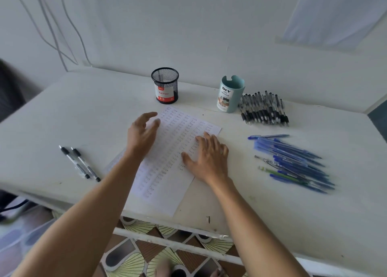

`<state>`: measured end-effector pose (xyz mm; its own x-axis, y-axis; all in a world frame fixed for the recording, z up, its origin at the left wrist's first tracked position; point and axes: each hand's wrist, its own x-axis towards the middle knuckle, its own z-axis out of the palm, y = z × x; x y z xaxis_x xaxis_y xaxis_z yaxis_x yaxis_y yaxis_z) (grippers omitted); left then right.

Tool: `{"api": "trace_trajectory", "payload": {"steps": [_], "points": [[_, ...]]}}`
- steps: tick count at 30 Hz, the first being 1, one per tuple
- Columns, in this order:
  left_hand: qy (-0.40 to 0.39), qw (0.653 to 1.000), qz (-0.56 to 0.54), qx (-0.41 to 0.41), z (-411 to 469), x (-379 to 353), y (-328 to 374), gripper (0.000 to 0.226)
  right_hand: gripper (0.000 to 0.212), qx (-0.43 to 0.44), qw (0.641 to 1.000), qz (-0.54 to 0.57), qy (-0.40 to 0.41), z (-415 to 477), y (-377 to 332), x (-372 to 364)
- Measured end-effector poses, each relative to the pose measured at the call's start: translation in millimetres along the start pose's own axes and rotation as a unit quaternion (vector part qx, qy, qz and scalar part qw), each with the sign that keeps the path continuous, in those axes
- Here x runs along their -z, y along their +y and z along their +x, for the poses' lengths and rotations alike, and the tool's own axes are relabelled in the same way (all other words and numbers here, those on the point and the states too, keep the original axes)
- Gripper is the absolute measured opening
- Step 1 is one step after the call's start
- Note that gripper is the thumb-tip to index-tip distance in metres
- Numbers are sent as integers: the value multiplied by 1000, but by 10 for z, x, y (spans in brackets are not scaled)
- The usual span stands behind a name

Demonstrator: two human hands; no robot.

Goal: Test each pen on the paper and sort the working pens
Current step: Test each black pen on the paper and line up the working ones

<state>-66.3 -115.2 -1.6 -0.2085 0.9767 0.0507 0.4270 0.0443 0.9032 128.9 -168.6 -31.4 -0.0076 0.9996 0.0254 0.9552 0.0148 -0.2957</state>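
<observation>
Paper sheet, thin, scribble-covered, mid-table: my right hand flat on it, fingers spread; my left hand loose, empty, over its left edge. Slim black pens heaped beside teal holder.

The paper is white with rows of small dark marks, on a white table. The mesh pen cup is black, the desk organizer teal; the far pile of pens is black, the near pile blue.
</observation>
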Motion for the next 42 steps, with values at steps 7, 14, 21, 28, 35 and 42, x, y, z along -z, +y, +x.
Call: {"api": "trace_trajectory", "payload": {"steps": [7, 14, 21, 28, 35, 42], "points": [[149, 933, 325, 49, -160, 703, -305, 28, 71, 19, 1000, 19, -3, -8, 26, 6], [191, 863, 424, 197, -340, 1157, -599, 39, 72, 12, 1000, 25, -7, -14, 16, -15], [215, 870, 423, 135, -347, 1072, -659, 22, 71, 18, 999, 28, 1, -19, 11, -15], [228, 946, 202, -107, -343, 879, -383, 30, 71, 1, 998, 66, 13, -36, -27, 5], [147, 979, -16, -137, -305, 554, -138, 40, 65, -14, 984, 179, 13, -41, 45, 56], [-63, 990, -22, -121, -440, 280, -26, 54, 71, 48, 992, 116, -21, -62, 230, 121]]}}
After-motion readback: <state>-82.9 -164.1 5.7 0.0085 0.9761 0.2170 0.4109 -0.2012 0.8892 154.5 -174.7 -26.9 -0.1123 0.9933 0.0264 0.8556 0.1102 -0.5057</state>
